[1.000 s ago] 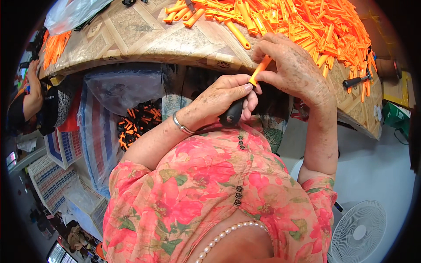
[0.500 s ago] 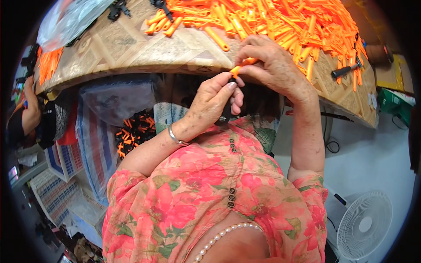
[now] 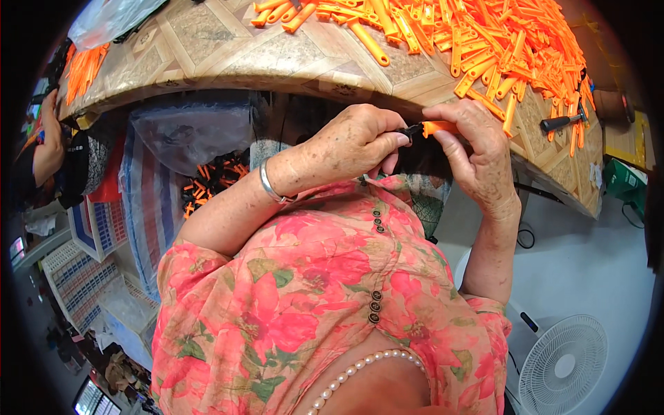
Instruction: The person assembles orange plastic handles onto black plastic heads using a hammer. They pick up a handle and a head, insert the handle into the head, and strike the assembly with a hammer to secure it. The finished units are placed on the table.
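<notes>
In front of my chest, just off the table's near edge, my left hand (image 3: pixel 356 144) is closed on a black plastic part (image 3: pixel 413 132), most of it hidden in the fingers. My right hand (image 3: pixel 479 155) pinches an orange plastic handle (image 3: pixel 436 128) between thumb and fingers. The handle lies sideways, its left end meeting the tip of the black part. Whether the two are joined cannot be told. Beyond my hands, a large heap of similar orange handles (image 3: pixel 477 52) covers the table's far right.
The wood-patterned table (image 3: pixel 228 52) curves across the front. A black-handled tool (image 3: pixel 561 123) lies at its right edge. Below the table, black and orange pieces (image 3: pixel 207 183) fill a striped bag (image 3: pixel 149 200). A white fan (image 3: pixel 564 363) stands lower right; another person's arm (image 3: pixel 48 138) shows at left.
Both hands have moved right. The black part, earlier pointing down under the orange handle, now lies sideways. My right hand has turned and sits lower beside the left. The view has shifted somewhat.
</notes>
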The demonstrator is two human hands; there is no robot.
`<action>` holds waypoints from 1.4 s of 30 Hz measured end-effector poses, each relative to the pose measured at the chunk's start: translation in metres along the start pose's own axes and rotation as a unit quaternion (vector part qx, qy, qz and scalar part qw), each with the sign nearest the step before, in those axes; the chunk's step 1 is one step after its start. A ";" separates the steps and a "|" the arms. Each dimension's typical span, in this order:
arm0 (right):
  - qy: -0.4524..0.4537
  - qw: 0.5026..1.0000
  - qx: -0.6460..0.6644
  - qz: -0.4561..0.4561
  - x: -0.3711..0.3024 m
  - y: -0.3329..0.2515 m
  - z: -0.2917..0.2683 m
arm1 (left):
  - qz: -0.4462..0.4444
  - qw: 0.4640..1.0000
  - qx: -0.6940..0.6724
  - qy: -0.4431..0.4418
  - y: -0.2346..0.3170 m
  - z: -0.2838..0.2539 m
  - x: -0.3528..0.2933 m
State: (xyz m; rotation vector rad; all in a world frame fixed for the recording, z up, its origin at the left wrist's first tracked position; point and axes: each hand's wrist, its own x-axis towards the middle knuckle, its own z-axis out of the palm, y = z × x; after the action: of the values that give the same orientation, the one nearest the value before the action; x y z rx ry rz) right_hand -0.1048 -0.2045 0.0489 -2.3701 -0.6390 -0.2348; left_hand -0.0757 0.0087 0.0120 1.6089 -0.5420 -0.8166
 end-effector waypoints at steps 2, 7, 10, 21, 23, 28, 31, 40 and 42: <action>-0.004 1.000 -0.005 0.000 -0.006 -0.005 -0.002 | 0.003 1.000 0.021 -0.021 0.003 0.001 0.002; 0.012 0.999 0.021 0.024 -0.017 -0.012 0.002 | 0.033 0.997 0.041 -0.053 0.009 0.004 0.002; 0.007 1.000 0.023 0.012 -0.021 -0.012 0.002 | 0.041 0.995 0.063 -0.063 0.012 0.004 0.001; -0.022 0.998 0.058 0.013 -0.023 -0.012 0.004 | 0.057 0.990 0.089 -0.089 0.010 0.000 0.001; -0.025 0.997 0.064 0.024 -0.023 -0.012 0.005 | 0.109 0.984 0.115 -0.081 0.005 0.000 0.002; -0.018 0.999 0.015 0.035 -0.023 -0.013 0.012 | 0.163 0.957 0.239 -0.004 0.001 0.001 0.003; -0.034 0.993 0.081 0.079 -0.026 -0.015 0.013 | 0.200 0.937 0.287 0.014 0.001 0.000 0.000; -0.096 0.995 0.027 0.003 -0.018 -0.011 0.001 | 0.245 0.899 0.363 0.015 0.003 -0.004 -0.004; -0.077 0.996 0.034 -0.005 -0.018 -0.012 0.003 | 0.262 0.890 0.373 0.012 0.004 -0.006 -0.004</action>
State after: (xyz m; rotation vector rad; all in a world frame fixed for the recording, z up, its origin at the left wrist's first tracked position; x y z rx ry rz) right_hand -0.1263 -0.2014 0.0469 -2.3349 -0.7202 -0.0343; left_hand -0.0734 0.0148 0.0171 2.0019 -1.3193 -0.1623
